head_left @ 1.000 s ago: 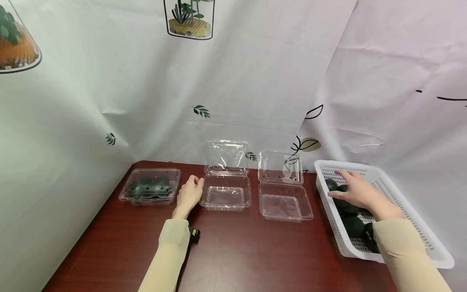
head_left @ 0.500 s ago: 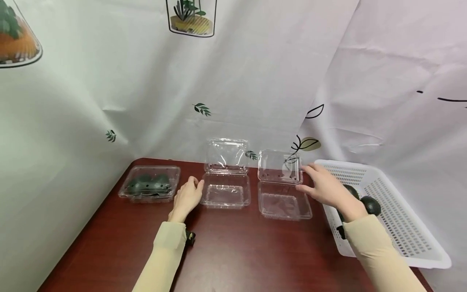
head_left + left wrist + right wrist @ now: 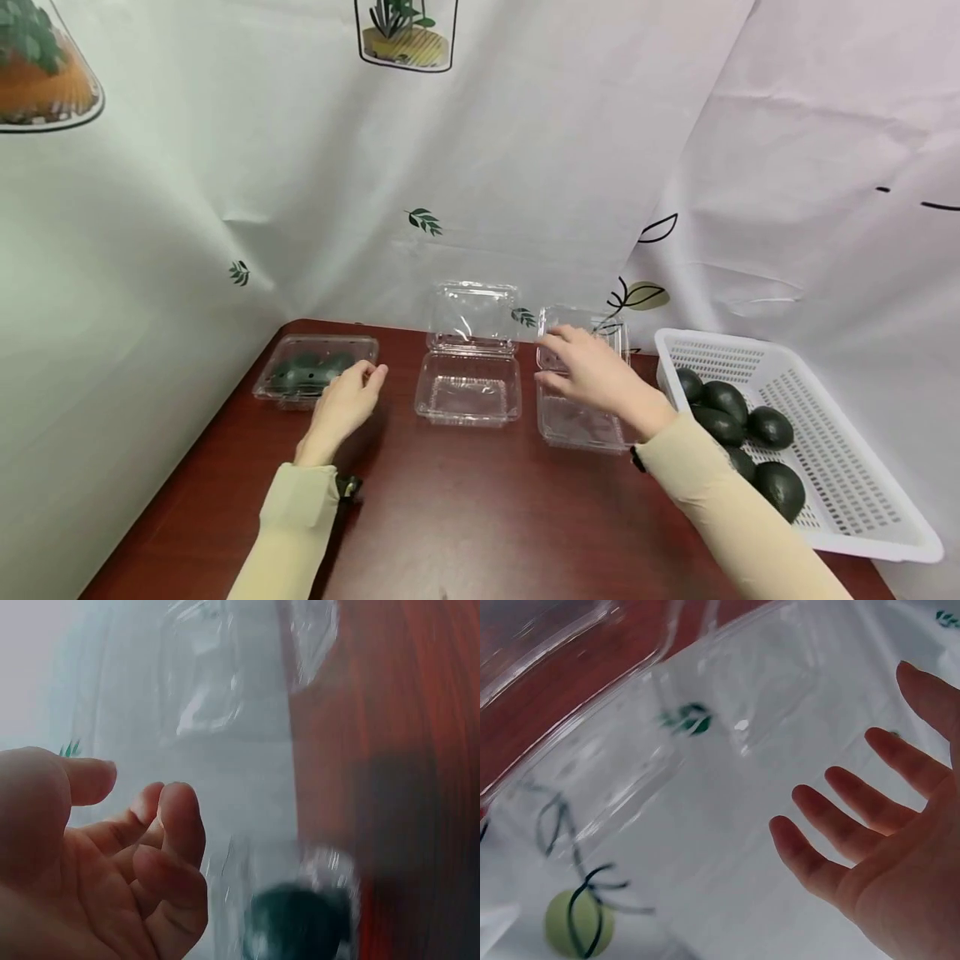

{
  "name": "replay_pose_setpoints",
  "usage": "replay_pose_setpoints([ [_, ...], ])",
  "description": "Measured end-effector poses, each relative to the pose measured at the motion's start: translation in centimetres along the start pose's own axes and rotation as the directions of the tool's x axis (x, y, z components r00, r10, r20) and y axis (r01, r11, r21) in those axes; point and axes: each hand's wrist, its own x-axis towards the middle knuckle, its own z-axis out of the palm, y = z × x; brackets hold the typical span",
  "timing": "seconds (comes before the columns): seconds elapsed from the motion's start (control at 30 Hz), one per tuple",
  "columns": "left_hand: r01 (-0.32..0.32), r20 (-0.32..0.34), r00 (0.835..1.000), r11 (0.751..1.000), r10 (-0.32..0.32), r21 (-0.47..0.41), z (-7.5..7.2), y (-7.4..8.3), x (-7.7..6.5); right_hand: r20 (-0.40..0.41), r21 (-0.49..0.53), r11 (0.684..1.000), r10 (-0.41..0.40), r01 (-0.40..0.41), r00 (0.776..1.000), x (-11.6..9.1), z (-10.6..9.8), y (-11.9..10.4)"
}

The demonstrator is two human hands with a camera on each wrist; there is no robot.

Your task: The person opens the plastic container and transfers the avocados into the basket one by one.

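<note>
My left hand (image 3: 347, 410) hangs beside the closed clear clamshell box (image 3: 264, 392) at the far left, which has dark green avocados (image 3: 306, 372) inside. Its fingers are loosely bent and hold nothing, as the left wrist view confirms. My right hand (image 3: 592, 375), fingers spread and holding nothing, hovers over the right clamshell box (image 3: 581, 423), hiding part of its raised lid and tray. Between the hands stands the middle clamshell box (image 3: 468, 392), lid up and nothing in it. In the right wrist view, my right hand (image 3: 870, 847) has all fingers extended.
A white plastic basket (image 3: 862, 467) at the right holds several dark avocados (image 3: 780, 490), gathered toward its left side. Behind the red-brown table (image 3: 480, 517) hangs a white printed cloth (image 3: 525, 150), close to the raised lids.
My right hand has moved left from over the basket to the right clamshell box, holding nothing. My left hand has moved left from the middle box's edge toward the closed box.
</note>
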Motion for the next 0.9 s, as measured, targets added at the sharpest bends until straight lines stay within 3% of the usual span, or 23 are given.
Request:
replay_pose_setpoints([
  [0.17, 0.051, -0.038, 0.998, 0.999, -0.051, 0.008, -2.4, -2.1, -0.5, 0.013, 0.000, 0.997, -0.082, 0.082, 0.997, 2.5, 1.1, -2.1],
  [0.3, 0.104, -0.135, 0.986, 0.994, -0.098, 0.035, -4.3, -4.0, -0.9, 0.042, -0.010, 0.993, -0.120, 0.120, 0.992, 4.2, 2.2, -3.7],
  [0.47, 0.191, -0.284, 0.941, 0.982, -0.184, -0.004, -6.1, -6.5, -1.3, 0.049, -0.020, 0.988, -0.153, 0.154, 0.987, 6.2, 3.4, -5.5],
  [0.6, 0.260, -0.356, 0.896, 0.964, -0.264, -0.059, -6.9, -8.6, -1.3, 0.064, -0.025, 0.985, -0.169, 0.171, 0.984, 7.4, 4.5, -6.9],
  [0.73, 0.324, -0.355, 0.872, 0.941, -0.337, -0.096, -7.4, -10.8, -1.2, 0.077, -0.027, 0.980, -0.192, 0.195, 0.978, 8.6, 5.4, -8.4],
  [0.9, 0.364, -0.258, 0.889, 0.925, -0.380, -0.109, -7.7, -13.1, -0.8, 0.085, -0.059, 0.969, -0.234, 0.239, 0.968, 10.2, 6.9, -10.3],
])
